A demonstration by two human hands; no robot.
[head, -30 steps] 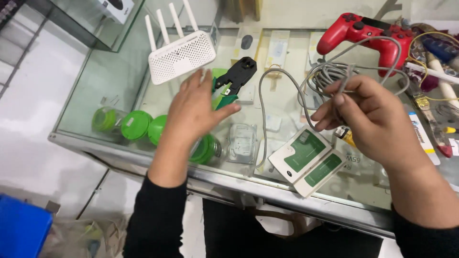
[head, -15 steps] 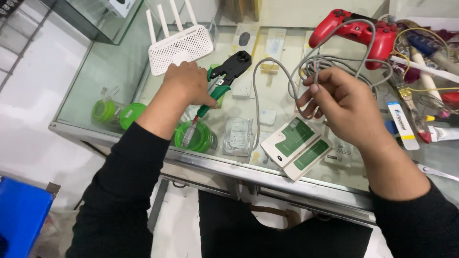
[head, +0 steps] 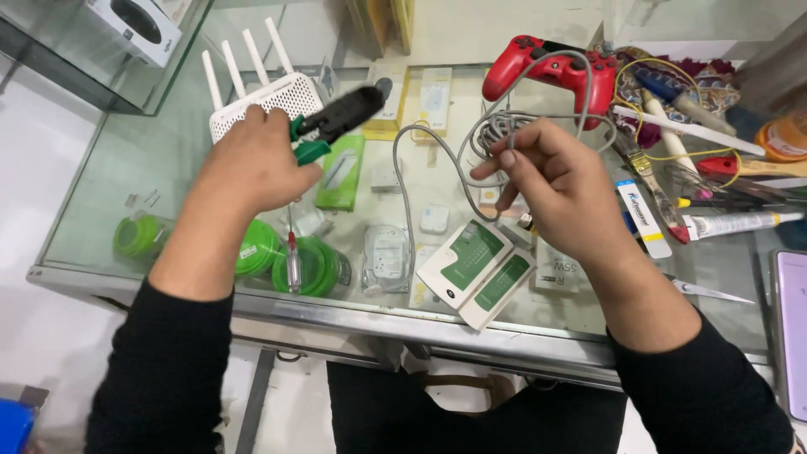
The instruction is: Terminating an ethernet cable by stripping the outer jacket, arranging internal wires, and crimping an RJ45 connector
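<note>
My left hand grips a crimping tool with green handles and a black head, lifted above the glass counter. My right hand pinches a grey network cable, whose coiled part lies behind the fingers. A white and green cable tester, in two pieces, rests on the glass just below my right hand. Behind my left hand stands a white router with several antennas.
A red game controller lies at the back. Tools, tubes and pens crowd the right side. A small screwdriver lies on the glass near the front. Green reels and small packages show inside the case. A phone sits far right.
My left hand closed on the crimping tool and lifted it toward the router. My right hand kept its hold on the grey cable.
</note>
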